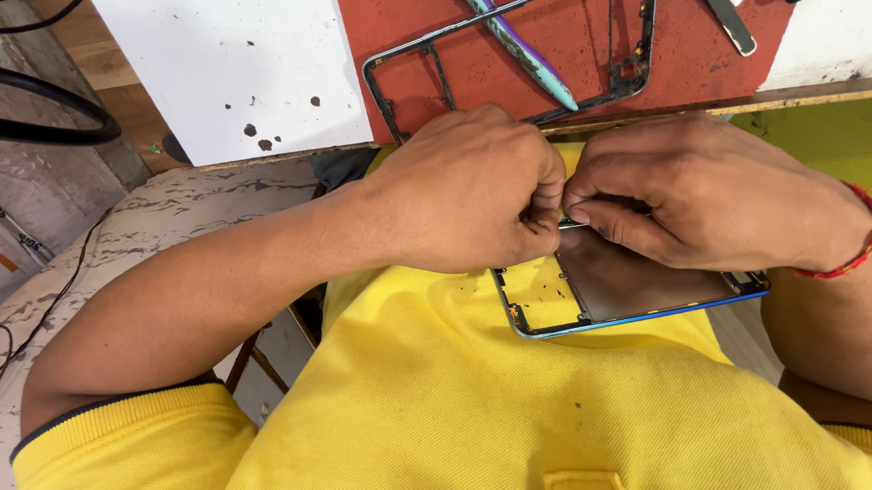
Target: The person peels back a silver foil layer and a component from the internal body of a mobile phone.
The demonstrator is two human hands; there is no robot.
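Both the left hand [469, 192] and the right hand [702, 194] were closed, pinching the blue-edged phone frame [632, 295]; a red mat [566, 43] lay beyond them.

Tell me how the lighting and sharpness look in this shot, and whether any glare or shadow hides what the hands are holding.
Head view: bright, even light, sharp overall, edges slightly bowed by the wide lens. The left hand and right hand shade the phone frame where they pinch its top edge, so that spot is hidden. A soft sheen shows on the frame's panel, no harsh glare. The red mat is evenly lit.
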